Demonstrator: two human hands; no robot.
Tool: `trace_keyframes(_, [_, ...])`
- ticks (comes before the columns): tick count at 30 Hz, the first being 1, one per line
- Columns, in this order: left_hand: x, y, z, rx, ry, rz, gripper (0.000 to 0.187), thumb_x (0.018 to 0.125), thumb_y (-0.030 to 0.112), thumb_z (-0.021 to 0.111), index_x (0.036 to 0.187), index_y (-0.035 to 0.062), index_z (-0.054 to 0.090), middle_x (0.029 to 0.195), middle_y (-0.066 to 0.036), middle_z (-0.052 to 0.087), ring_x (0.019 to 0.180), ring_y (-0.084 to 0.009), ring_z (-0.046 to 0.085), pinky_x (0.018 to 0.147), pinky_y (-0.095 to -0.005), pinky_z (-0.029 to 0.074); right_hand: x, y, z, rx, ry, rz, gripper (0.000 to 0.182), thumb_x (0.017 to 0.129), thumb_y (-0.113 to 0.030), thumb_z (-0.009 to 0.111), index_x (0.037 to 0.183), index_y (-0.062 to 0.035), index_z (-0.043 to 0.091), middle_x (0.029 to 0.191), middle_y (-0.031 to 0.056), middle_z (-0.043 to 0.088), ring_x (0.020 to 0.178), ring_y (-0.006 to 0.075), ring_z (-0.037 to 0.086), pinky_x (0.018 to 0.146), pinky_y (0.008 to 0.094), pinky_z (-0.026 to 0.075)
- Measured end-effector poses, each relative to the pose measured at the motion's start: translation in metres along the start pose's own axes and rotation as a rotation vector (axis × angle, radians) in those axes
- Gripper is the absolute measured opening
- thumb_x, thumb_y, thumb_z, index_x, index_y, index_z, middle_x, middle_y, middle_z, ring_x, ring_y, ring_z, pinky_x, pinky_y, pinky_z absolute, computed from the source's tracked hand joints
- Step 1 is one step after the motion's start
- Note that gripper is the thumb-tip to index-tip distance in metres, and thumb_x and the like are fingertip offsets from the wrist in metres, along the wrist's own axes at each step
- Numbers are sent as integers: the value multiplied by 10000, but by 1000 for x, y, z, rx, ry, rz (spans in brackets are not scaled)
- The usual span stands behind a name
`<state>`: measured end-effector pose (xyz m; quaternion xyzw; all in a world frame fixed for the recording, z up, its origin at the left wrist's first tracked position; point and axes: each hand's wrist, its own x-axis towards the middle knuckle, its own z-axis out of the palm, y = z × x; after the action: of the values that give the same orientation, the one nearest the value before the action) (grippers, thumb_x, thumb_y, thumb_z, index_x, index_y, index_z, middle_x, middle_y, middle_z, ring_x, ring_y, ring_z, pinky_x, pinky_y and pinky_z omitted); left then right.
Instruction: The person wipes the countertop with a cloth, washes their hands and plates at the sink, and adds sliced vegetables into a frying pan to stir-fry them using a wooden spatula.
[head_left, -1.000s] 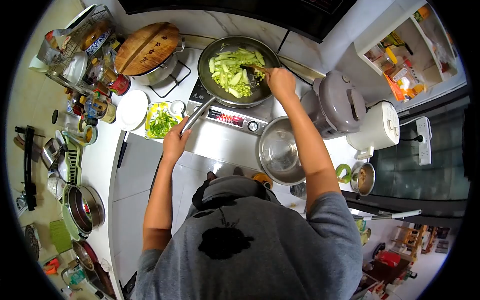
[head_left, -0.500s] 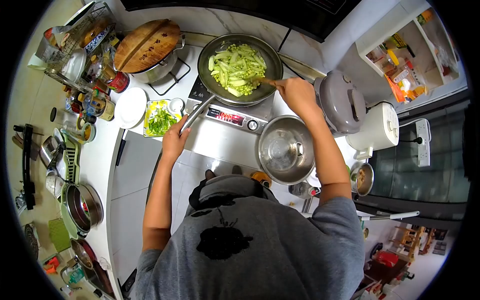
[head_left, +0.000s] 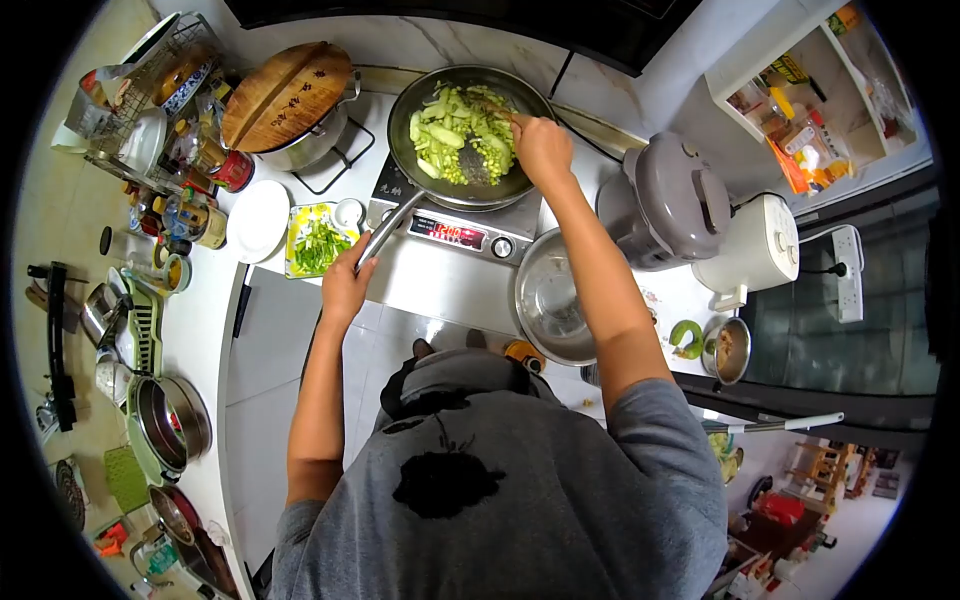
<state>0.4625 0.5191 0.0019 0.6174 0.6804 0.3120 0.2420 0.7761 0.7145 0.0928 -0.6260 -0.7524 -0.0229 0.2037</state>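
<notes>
A frying pan [head_left: 410,165] rests on the induction cooker [head_left: 450,228], whose red display is lit. Pale green vegetable slices and small green bits [head_left: 452,130] lie in the pan, pushed partly to its left and far side. My left hand [head_left: 346,284] is wrapped round the pan's metal handle [head_left: 392,228]. My right hand [head_left: 543,150] is closed at the pan's right rim on a wooden spatula, mostly hidden by the fingers and food. Near my left hand, a yellow-patterned tray [head_left: 303,258] carries chopped greens [head_left: 322,245] and a small white dish [head_left: 348,213].
A steel basin [head_left: 545,300] stands below my right forearm. To the right are a grey pressure cooker [head_left: 675,200], a white appliance [head_left: 757,250] and a small steel bowl [head_left: 735,352]. At left are white plates [head_left: 258,222], a wooden-lidded pot [head_left: 290,95] and several bottles [head_left: 205,222].
My right hand has moved left and farther away along the pan's rim, shifting vegetables and baring some of the pan's bottom. My left hand keeps its grip on the handle.
</notes>
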Motion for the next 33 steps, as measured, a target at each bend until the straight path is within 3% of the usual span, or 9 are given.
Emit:
trace_keyframes(4, [0, -6, 2, 0, 31, 67, 437, 886, 195, 655, 1310, 111, 588, 940, -179, 659, 778, -312, 625, 725, -389, 492, -6, 14, 40, -50, -161, -70, 216, 894, -262, 600, 1038, -163, 727, 797, 184, 684, 743, 368, 669, 655, 476, 530])
trace_keyframes(10, [0, -4, 1, 16, 33, 62, 446, 885, 204, 655, 1317, 117, 583, 924, -177, 652, 762, -315, 621, 713, -396, 493, -41, -6, -68, -107, -285, -133, 195, 896, -244, 589, 983, -157, 741, 778, 154, 689, 744, 356, 665, 681, 484, 526])
trace_keyframes(13, [0, -3, 2, 16, 29, 42, 446, 887, 205, 654, 1318, 117, 582, 941, -175, 657, 765, -311, 624, 713, -395, 495, -59, -22, -100, 14, -372, -228, 268, 865, -233, 585, 783, -18, 721, 781, 219, 682, 728, 379, 680, 654, 476, 540])
trace_keyframes(16, [-1, 1, 1, 15, 29, 32, 442, 889, 202, 651, 1317, 114, 582, 964, -174, 663, 767, -307, 625, 716, -389, 495, -53, -30, -45, -10, -369, -271, 272, 873, -227, 572, 769, -20, 714, 776, 216, 683, 741, 376, 684, 655, 466, 543])
trace_keyframes(19, [-1, 3, -2, -7, 1, 15, 441, 890, 199, 651, 1316, 111, 582, 984, -174, 666, 773, -307, 627, 723, -383, 495, -27, -34, 4, 43, -136, -196, 265, 872, -203, 556, 749, -23, 708, 763, 213, 684, 726, 372, 689, 653, 454, 549])
trace_keyframes(26, [-1, 1, 1, 2, 11, -10, 434, 885, 194, 659, 1303, 100, 591, 918, -164, 658, 722, -287, 604, 687, -371, 487, 5, -24, 22, 28, 28, -26, 279, 881, -221, 554, 776, -20, 718, 763, 205, 688, 704, 356, 692, 646, 453, 551])
trace_keyframes(29, [-2, 2, -1, 12, 8, 10, 437, 884, 200, 661, 1305, 105, 590, 916, -163, 659, 719, -289, 605, 680, -371, 487, 2, -9, 40, 25, -130, -23, 205, 899, -251, 591, 1013, -163, 736, 803, 201, 681, 746, 373, 672, 677, 464, 536])
trace_keyframes(33, [0, 0, 0, 38, 37, 70, 438, 883, 204, 661, 1304, 107, 590, 950, -172, 665, 756, -296, 624, 705, -377, 496, -9, 13, 8, -144, -210, -191, 208, 877, -227, 619, 1046, -198, 738, 799, 171, 682, 724, 342, 662, 651, 463, 527])
